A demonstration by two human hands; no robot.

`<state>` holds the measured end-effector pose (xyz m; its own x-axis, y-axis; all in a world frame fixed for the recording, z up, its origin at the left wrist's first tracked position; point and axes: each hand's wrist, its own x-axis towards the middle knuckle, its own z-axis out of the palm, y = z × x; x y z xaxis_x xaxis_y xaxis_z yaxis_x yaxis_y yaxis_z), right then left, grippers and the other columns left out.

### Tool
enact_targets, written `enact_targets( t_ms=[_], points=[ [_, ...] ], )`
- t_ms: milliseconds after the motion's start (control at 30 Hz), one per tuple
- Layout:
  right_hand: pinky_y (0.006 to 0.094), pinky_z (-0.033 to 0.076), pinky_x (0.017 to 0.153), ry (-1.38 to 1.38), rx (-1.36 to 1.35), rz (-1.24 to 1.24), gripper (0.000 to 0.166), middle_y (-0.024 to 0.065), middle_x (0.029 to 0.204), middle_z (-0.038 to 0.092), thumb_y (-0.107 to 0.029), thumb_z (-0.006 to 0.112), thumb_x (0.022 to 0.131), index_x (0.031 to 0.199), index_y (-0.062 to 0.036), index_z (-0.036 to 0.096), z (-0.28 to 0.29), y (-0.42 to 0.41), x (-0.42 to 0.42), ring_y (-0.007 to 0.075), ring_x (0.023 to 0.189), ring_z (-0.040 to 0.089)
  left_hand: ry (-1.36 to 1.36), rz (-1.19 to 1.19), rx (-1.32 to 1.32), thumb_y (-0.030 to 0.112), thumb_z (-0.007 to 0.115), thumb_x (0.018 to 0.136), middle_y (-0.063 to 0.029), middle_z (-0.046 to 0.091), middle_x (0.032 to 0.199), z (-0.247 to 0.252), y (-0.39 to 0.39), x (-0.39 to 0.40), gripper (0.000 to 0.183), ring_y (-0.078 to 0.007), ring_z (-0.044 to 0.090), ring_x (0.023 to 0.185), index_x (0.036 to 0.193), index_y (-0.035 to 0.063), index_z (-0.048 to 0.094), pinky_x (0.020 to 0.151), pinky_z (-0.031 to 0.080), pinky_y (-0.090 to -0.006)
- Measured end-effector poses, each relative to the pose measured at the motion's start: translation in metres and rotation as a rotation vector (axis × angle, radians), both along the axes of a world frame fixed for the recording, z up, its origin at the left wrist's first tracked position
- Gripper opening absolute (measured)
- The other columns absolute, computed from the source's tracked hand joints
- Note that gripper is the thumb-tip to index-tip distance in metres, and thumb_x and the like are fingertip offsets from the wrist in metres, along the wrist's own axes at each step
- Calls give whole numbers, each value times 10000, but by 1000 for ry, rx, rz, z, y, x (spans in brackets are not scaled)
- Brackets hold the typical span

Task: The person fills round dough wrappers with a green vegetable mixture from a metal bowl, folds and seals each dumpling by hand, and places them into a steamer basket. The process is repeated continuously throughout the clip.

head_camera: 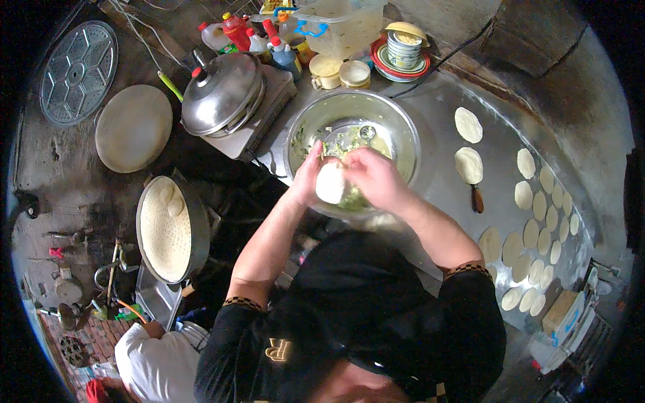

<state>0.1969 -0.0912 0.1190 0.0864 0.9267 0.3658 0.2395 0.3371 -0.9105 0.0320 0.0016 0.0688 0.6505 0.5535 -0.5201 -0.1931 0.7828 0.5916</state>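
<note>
Over a large stainless steel bowl (410, 131), my two hands hold one folded piece of white dough (330, 184). My left hand (306, 176) cups it from the left side. At its upper right edge, the fingers of my right hand (375, 174) pinch the dough. Inside the bowl is chopped green and pale filling (345, 143), partly hidden behind my hands. To the right on the metal worktop lie two flat dough rounds, an upper one (468, 125) and a lower one (468, 165). A wooden handle (476, 199) sticks out below the lower round.
Several more dough rounds (530, 233) cover the right of the worktop (433, 101). A lidded pan (227, 90) sits on a cooker at left. Bottles (237, 32), cups (325, 70) and stacked bowls (403, 53) stand behind the bowl. A perforated steamer (164, 237) holds two dough balls. Another person (156, 357) is lower left.
</note>
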Motion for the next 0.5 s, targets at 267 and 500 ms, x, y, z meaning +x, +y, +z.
enact_targets(
  t_ms=[267,500],
  points=[
    [366,498,630,-68,123,-149,51,139,790,621,-31,646,853,865,5,613,2,14,-14,291,710,621,547,417,909,439,311,1027,-94,671,897,28,-19,4,585,-180,614,844,956,-3,689,823,461,-295],
    [368,497,675,-151,142,206,69,136,814,607,-33,654,837,863,-11,595,20,19,-11,300,771,617,-86,-171,-38,636,335,953,-99,679,958,-7,12,-32,700,-198,664,875,1171,20,587,727,546,-323]
  ],
)
